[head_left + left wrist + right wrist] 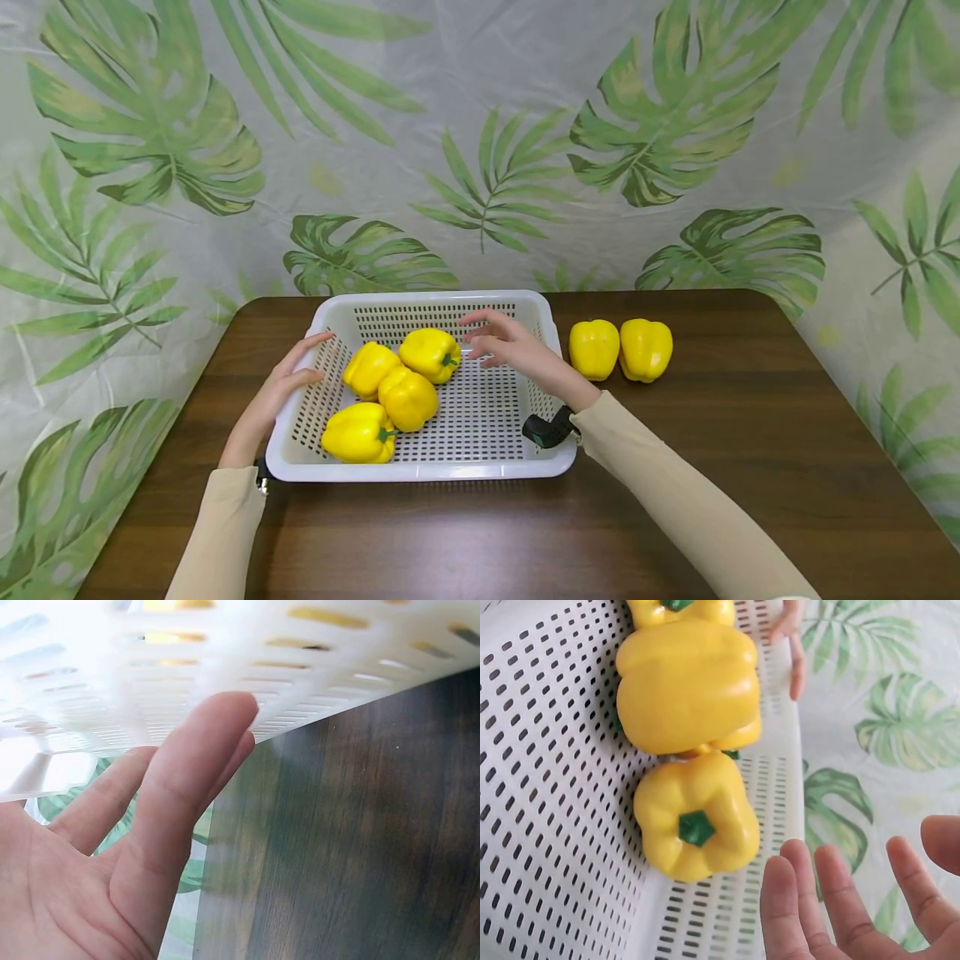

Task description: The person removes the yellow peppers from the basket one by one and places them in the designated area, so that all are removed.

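Note:
A white slotted plastic basket [480, 468] holds several yellow bell peppers [408, 400] with green stems, gathered in its left half. At the basket's left side is my left hand [281, 387], fingers and thumb extended over the rim in the head view. The left wrist view has the thumb [195, 772] fairly straight beside the slotted wall; exact contact is unclear. Over the basket's right half hovers my right hand [517, 350], fingers spread and holding nothing. The right wrist view puts these fingers [840, 892] near a bell pepper [697, 817], apart from it.
Two more yellow bell peppers, one nearer [594, 350] and one farther right [646, 350], stand side by side on the dark wooden table [735, 433], right of the basket. A leaf-patterned cloth [510, 83] hangs behind the table. Black wrist cameras [549, 428] are on both wrists.

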`<state>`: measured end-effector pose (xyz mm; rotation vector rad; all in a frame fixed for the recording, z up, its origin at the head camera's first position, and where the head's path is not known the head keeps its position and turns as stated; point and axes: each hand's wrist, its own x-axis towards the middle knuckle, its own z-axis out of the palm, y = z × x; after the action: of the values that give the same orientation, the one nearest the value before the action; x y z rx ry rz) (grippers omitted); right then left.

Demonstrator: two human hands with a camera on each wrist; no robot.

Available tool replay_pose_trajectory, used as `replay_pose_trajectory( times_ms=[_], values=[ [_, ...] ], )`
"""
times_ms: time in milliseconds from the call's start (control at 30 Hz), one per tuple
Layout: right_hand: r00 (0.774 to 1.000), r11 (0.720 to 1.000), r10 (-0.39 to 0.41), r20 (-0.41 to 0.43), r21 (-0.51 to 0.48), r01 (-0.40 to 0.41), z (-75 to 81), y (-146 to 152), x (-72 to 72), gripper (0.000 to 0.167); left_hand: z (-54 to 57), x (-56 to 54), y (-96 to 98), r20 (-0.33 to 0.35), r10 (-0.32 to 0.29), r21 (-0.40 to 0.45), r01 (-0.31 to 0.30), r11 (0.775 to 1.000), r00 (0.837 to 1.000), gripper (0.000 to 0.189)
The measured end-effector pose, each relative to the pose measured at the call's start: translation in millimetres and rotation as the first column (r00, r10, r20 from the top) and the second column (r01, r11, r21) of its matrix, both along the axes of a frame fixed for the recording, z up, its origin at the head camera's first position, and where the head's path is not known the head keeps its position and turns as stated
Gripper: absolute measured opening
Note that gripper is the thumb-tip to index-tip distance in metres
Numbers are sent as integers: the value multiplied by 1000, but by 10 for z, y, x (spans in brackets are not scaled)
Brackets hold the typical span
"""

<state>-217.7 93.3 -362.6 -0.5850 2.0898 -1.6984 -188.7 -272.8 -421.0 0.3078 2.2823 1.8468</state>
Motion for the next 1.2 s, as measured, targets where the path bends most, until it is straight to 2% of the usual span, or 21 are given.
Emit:
replay_pose_trajectory(
  times_ms=[333, 633, 933, 1200],
  values=[
    [995, 994, 77, 61, 69, -82, -77, -195, 45, 39, -7, 15, -4, 10, 1, 16, -1, 1000, 1000, 56],
    [984, 973, 134, 115, 171, -152, -170, -382, 60, 40, -13, 11, -13, 4, 1, 9, -1, 1000, 1000, 56],
    [971, 945, 151, 184, 262, -197, -228, -580, 86, 43, -11, 11, -8, 0, -5, 15, 5, 1000, 1000, 56],
    [969, 928, 149, 196, 311, -205, -274, -673, 83, 48, -3, 2, -9, -3, -9, 17, 9, 1000, 1000, 55]
  ],
)
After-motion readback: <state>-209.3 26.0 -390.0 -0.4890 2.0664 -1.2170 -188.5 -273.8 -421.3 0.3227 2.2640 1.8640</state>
